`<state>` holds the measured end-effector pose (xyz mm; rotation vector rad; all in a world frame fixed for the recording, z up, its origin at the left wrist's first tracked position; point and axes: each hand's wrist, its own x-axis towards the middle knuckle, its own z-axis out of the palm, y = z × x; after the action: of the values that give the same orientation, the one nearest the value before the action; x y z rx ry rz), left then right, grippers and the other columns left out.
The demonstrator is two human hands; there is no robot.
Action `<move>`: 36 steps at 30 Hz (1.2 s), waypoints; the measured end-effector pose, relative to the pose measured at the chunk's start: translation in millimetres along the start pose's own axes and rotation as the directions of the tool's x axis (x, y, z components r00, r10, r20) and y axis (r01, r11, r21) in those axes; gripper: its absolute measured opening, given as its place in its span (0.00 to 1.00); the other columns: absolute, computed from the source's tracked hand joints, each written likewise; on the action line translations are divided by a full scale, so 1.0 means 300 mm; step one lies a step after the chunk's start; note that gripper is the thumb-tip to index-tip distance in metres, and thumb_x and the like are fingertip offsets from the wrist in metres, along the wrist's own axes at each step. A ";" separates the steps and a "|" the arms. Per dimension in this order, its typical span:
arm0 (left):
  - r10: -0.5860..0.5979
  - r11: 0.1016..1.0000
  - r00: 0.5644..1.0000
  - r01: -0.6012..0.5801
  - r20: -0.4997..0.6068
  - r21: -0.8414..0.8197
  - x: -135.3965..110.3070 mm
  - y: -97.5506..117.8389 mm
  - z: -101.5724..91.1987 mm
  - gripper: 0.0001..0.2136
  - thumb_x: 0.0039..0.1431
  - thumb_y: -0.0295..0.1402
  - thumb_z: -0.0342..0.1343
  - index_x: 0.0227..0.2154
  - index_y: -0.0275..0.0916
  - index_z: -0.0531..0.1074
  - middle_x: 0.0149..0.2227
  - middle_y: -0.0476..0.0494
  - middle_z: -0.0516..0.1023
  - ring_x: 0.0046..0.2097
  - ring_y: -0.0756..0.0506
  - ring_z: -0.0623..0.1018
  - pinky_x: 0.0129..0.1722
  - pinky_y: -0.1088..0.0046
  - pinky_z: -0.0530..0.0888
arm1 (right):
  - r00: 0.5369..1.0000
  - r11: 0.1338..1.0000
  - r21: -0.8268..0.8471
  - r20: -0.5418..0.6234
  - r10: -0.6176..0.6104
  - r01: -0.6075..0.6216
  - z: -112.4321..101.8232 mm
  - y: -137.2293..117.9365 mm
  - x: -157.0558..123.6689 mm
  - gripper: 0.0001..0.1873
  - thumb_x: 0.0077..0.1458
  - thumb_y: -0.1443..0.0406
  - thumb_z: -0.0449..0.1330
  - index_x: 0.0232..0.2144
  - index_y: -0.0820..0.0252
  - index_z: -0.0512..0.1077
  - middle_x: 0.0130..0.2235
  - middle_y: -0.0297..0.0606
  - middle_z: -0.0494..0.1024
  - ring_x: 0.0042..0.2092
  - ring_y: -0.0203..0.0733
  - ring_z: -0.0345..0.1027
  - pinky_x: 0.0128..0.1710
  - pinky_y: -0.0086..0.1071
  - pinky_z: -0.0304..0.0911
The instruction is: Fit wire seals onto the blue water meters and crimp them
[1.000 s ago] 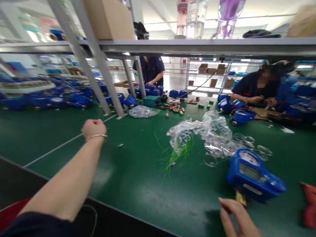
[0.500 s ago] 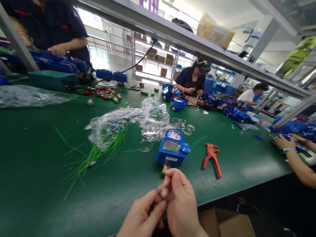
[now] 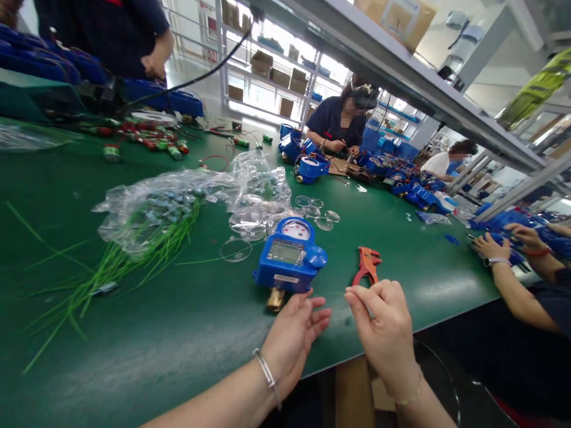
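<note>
A blue water meter (image 3: pixel 285 258) with a round dial, a small display and a brass fitting (image 3: pixel 275 299) stands on the green table. My left hand (image 3: pixel 294 330) is open just in front of it, palm turned up and fingers spread. Its fingertips reach the meter's lower right edge; I cannot tell if they touch. To the right, my right hand (image 3: pixel 387 330) is closed in a pinch, with what it holds too small to make out. Just behind that hand lie orange-red handled pliers (image 3: pixel 368 264), their handles partly hidden by it.
Left of the meter are plastic bags of small grey parts (image 3: pixel 172 205) with green wire seals (image 3: pixel 129 261). Clear round discs (image 3: pixel 325 223) lie behind it. Batteries and more blue meters (image 3: pixel 312 169) sit farther back. A co-worker's hands (image 3: pixel 493 248) are at the right; a shelf beam crosses overhead.
My hands were together in front of the meter's fitting and have moved apart. The left has opened beside the meter; the right has gone right, still pinched. The view has shifted.
</note>
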<state>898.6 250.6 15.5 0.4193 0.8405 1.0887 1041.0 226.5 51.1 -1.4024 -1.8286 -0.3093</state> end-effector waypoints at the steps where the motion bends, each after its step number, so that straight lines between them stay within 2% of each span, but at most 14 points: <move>1: 0.005 1.000 1.000 -0.005 0.001 0.001 0.013 -0.003 -0.004 0.06 0.61 0.23 0.48 0.40 0.37 0.63 0.39 0.39 0.72 0.33 0.49 0.76 0.37 0.71 0.74 | 0.999 0.999 -0.039 0.004 -0.037 0.037 0.007 0.002 0.010 0.06 0.57 0.65 0.57 0.36 0.57 0.74 0.25 0.34 0.62 0.32 0.39 0.56 0.34 0.34 0.55; 5: 0.005 1.000 1.000 -0.005 0.016 0.014 0.043 -0.008 -0.035 0.05 0.61 0.24 0.49 0.39 0.36 0.64 0.38 0.41 0.72 0.33 0.49 0.76 0.36 0.72 0.73 | 0.992 0.987 -0.100 0.011 -0.125 0.126 0.039 0.001 0.037 0.06 0.57 0.66 0.57 0.37 0.58 0.73 0.25 0.35 0.62 0.31 0.39 0.54 0.34 0.34 0.55; 10: 0.043 0.997 0.994 -0.048 0.098 0.055 0.054 -0.013 -0.064 0.07 0.60 0.30 0.51 0.41 0.37 0.65 0.40 0.41 0.72 0.35 0.48 0.75 0.37 0.71 0.72 | 0.986 0.978 -0.133 0.060 -0.154 0.161 0.069 -0.003 0.046 0.06 0.57 0.66 0.57 0.37 0.58 0.73 0.26 0.35 0.62 0.31 0.39 0.54 0.34 0.35 0.55; 19: 0.062 0.996 0.989 -0.069 0.135 0.048 0.054 -0.032 -0.087 0.09 0.57 0.34 0.55 0.39 0.37 0.67 0.38 0.41 0.72 0.35 0.46 0.75 0.38 0.69 0.73 | 0.968 0.956 -0.177 0.140 -0.210 0.233 0.099 -0.013 0.044 0.07 0.58 0.66 0.55 0.37 0.57 0.73 0.27 0.37 0.63 0.32 0.40 0.54 0.34 0.35 0.54; 22: 0.072 0.990 0.988 -0.087 0.133 0.110 0.059 -0.036 -0.085 0.09 0.57 0.36 0.53 0.37 0.37 0.67 0.36 0.42 0.73 0.33 0.47 0.75 0.36 0.71 0.73 | 0.966 0.970 -0.135 0.190 -0.176 0.204 0.119 -0.026 0.045 0.08 0.59 0.65 0.53 0.36 0.57 0.73 0.27 0.37 0.63 0.32 0.40 0.55 0.34 0.35 0.54; 24: 0.065 0.979 0.993 -0.082 0.095 0.187 0.063 -0.037 -0.081 0.09 0.58 0.38 0.51 0.35 0.36 0.67 0.31 0.44 0.72 0.28 0.49 0.75 0.29 0.75 0.73 | 0.967 0.983 -0.100 0.219 -0.127 0.152 0.132 -0.032 0.044 0.09 0.60 0.64 0.52 0.35 0.58 0.73 0.28 0.37 0.64 0.33 0.41 0.56 0.34 0.35 0.54; 27: 0.067 0.959 0.997 -0.071 0.025 0.273 0.065 -0.037 -0.076 0.09 0.57 0.38 0.51 0.30 0.37 0.66 0.25 0.50 0.69 0.19 0.53 0.71 0.16 0.82 0.65 | 0.968 0.998 -0.024 0.248 -0.044 0.052 0.144 -0.032 0.039 0.11 0.61 0.63 0.51 0.34 0.59 0.73 0.29 0.38 0.65 0.34 0.40 0.58 0.34 0.35 0.55; 29: 0.072 0.950 0.997 -0.067 -0.007 0.304 0.065 -0.037 -0.074 0.09 0.56 0.37 0.52 0.26 0.37 0.65 0.21 0.52 0.67 0.16 0.54 0.68 0.12 0.84 0.60 | 0.972 1.000 0.027 0.235 -0.008 0.002 0.149 -0.028 0.035 0.11 0.61 0.63 0.51 0.35 0.59 0.72 0.29 0.38 0.67 0.34 0.40 0.59 0.35 0.35 0.56; 33: 0.071 0.933 0.996 -0.045 -0.060 0.358 0.058 -0.037 -0.073 0.09 0.54 0.33 0.52 0.21 0.38 0.64 0.17 0.54 0.63 0.12 0.55 0.64 0.09 0.86 0.55 | 0.983 0.992 0.119 0.181 0.028 -0.050 0.155 -0.026 0.032 0.09 0.60 0.64 0.51 0.35 0.59 0.71 0.31 0.38 0.70 0.34 0.40 0.61 0.34 0.34 0.57; 36: 0.058 0.928 0.995 -0.024 -0.081 0.371 0.042 -0.037 -0.070 0.07 0.54 0.32 0.50 0.23 0.38 0.64 0.20 0.52 0.66 0.13 0.53 0.67 0.09 0.85 0.59 | 0.982 0.990 0.133 0.186 0.018 -0.044 0.165 -0.031 0.033 0.08 0.59 0.65 0.52 0.33 0.59 0.71 0.30 0.37 0.70 0.34 0.40 0.61 0.34 0.34 0.57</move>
<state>891.8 255.2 -10.0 0.7102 1.1282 0.9926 1010.3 260.5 28.3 -1.4006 -1.9353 -0.0373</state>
